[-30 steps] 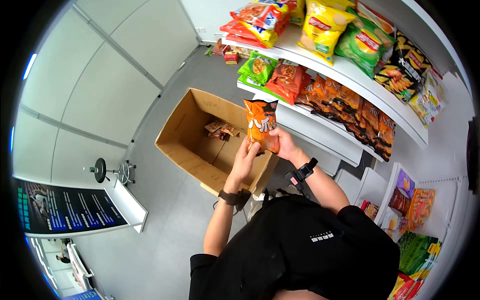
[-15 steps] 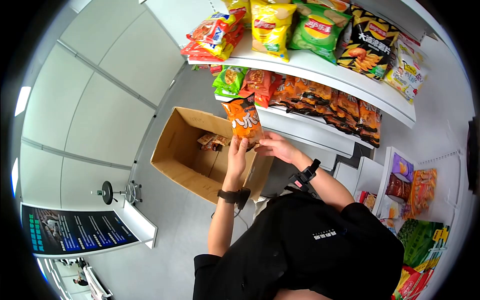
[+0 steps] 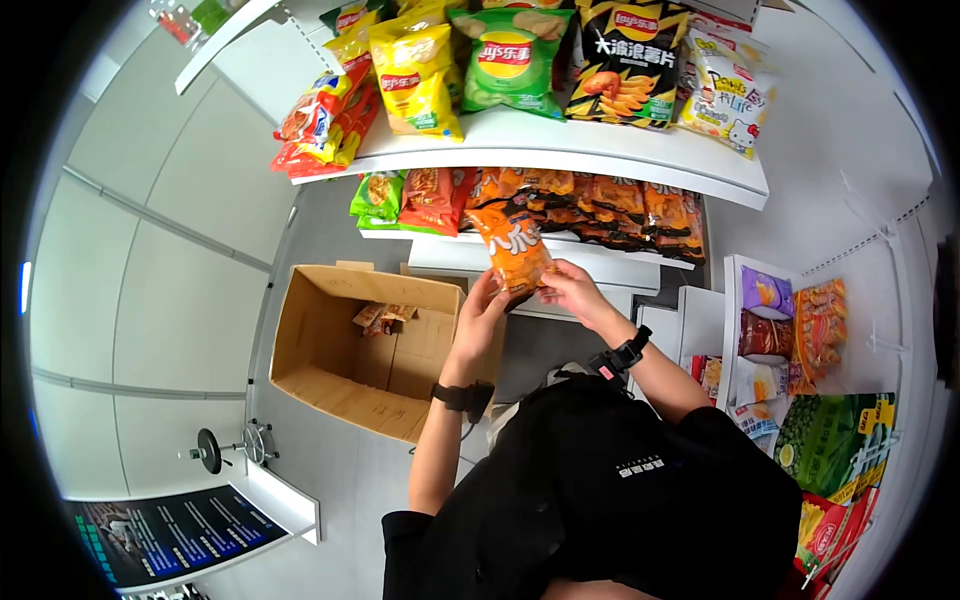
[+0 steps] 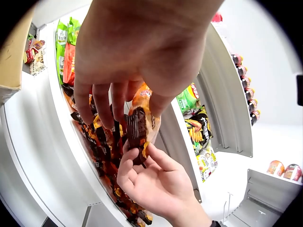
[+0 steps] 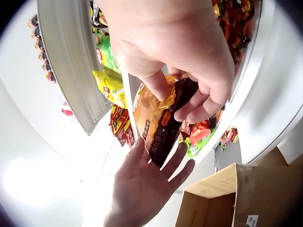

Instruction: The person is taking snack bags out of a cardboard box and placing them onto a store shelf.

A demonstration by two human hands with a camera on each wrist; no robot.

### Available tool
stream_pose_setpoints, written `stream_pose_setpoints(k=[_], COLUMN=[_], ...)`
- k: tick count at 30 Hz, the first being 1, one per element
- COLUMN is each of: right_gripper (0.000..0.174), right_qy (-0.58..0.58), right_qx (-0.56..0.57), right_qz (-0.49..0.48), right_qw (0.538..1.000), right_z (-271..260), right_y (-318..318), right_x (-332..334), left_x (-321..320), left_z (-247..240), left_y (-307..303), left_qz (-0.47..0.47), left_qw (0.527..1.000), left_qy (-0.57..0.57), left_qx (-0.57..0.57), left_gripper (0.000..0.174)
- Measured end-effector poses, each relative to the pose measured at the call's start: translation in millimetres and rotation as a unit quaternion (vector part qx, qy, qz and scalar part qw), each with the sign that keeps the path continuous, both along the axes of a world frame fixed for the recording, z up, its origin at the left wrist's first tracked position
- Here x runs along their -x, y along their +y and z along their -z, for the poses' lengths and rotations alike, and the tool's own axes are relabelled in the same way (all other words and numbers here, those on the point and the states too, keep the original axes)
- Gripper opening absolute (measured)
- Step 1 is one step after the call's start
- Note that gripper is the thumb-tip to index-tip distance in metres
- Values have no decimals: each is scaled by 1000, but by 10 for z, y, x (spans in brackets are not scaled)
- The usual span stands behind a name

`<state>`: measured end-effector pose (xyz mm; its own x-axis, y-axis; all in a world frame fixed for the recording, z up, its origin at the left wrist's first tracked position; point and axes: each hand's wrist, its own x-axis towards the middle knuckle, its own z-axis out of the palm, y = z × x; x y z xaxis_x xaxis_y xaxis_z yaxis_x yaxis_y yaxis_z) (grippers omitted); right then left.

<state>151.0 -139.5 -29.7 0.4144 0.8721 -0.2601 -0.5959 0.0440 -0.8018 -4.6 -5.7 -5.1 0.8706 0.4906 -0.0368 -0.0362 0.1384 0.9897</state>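
Both hands hold an orange and black snack bag (image 3: 515, 250) up in front of the shelves, its top tilted to the left in the head view. My left hand (image 3: 480, 318) grips the bag's lower left side, the thumb in front and the fingers partly hidden behind it. At the lower right corner, my right hand (image 3: 582, 295) pinches the bag between thumb and fingers. The left wrist view shows the bag's dark end (image 4: 137, 130) between the right hand's (image 4: 161, 187) fingertips. In the right wrist view, the left hand (image 5: 144, 184) lies around the opposite end.
An open cardboard box (image 3: 365, 410) stands on the floor to the left, a few small packets (image 3: 385, 318) inside. Similar orange bags (image 3: 610, 195) line the lower shelf, beneath a shelf edge (image 3: 540, 158) bearing chip bags (image 3: 515, 60). More packs (image 3: 820, 330) hang at right.
The head view has swung toward the shelves, so the box sits further left. The bag has tilted leftward, and the right hand has shifted its hold to the lower corner.
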Motion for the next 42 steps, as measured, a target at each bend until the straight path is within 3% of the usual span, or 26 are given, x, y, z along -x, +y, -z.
stream_pose_setpoints(k=[4, 16, 24, 35, 39, 42], right_gripper=[18, 21, 24, 34, 27, 36], right_qy=[7, -20, 30, -130, -167, -185], right_qx=[2, 47, 96, 239, 256, 250], right_qz=[71, 234, 230, 174, 198, 183], right_qw=[997, 971, 968, 946, 931, 933], right_z=[-137, -462, -189, -303, -412, -485], right_y=[-293, -371, -137, -158, -178, -219], right_x=[-264, -1328, -1689, -1675, -1584, -1553], left_x=[-41, 48, 184, 205, 183, 174], left_z=[1, 100, 200, 165, 163, 163], left_y=[37, 76, 170, 194, 199, 211], left_qz=[11, -14, -42, -48, -33, -33], left_qw=[998, 997, 997, 997, 997, 996], left_qy=[62, 60, 63, 66, 69, 76], left_qx=[-25, -37, -30, -15, -23, -23], left_gripper=[51, 46, 41, 41, 42, 41])
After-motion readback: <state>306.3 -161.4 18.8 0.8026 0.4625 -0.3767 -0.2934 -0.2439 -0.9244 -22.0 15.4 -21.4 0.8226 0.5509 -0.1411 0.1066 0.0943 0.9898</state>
